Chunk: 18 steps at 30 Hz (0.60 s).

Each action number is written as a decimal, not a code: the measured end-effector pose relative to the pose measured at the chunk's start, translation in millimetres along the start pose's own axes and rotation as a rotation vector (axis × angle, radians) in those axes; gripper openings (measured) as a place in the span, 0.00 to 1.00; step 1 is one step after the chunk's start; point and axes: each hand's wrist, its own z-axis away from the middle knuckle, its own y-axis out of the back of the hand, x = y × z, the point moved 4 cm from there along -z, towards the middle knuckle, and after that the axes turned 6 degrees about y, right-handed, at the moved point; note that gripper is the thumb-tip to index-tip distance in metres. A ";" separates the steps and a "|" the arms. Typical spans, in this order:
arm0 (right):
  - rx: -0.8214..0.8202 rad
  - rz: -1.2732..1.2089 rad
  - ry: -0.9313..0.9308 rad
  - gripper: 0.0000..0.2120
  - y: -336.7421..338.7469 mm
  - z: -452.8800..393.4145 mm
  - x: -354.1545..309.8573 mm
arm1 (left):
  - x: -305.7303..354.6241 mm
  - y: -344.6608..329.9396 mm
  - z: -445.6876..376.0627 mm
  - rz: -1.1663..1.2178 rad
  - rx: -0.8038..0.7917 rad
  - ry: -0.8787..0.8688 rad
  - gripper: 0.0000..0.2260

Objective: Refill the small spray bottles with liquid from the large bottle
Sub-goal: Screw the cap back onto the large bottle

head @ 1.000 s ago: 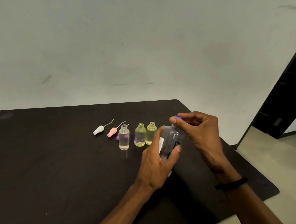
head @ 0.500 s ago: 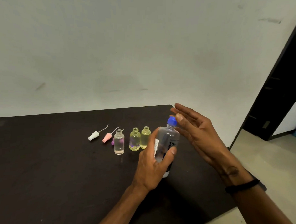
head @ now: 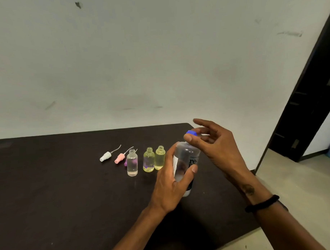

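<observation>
left hand (head: 171, 182) wrapped round large clear plastic bottle (head: 187, 161), right hand (head: 215, 143) fingers pinching its blue cap (head: 190, 132), three small uncapped bottles (head: 149, 160) beside on dark table (head: 60, 194)

Dark brown surface (head: 50, 194), matte, rounded far corner. Sitting on it in a loose row: a white spray cap (head: 105, 156) and a pink spray cap (head: 120, 158) lying on their sides, a purple cap (head: 125, 162) mostly hidden behind the clear small bottle (head: 132, 165), then two yellowish small bottles (head: 148, 162) (head: 160, 158) upright, touching, all uncapped. The large bottle (head: 187, 161) stands at the right end, its base on the surface.
</observation>
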 end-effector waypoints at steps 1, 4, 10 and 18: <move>0.000 -0.024 -0.021 0.33 3.9 0.9 0.7 | 4.5 -0.7 -1.4 0.006 0.008 -0.001 0.30; 0.007 -0.166 -0.089 0.40 17.9 9.0 8.5 | 17.3 -2.4 -10.3 0.079 0.031 0.033 0.31; -0.112 -0.150 -0.132 0.38 28.4 14.1 24.0 | 49.6 -6.6 -56.1 0.219 -0.012 0.166 0.24; -0.012 0.059 -0.068 0.30 13.6 -70.9 53.1 | 42.0 -16.1 -160.8 0.383 -0.162 0.353 0.23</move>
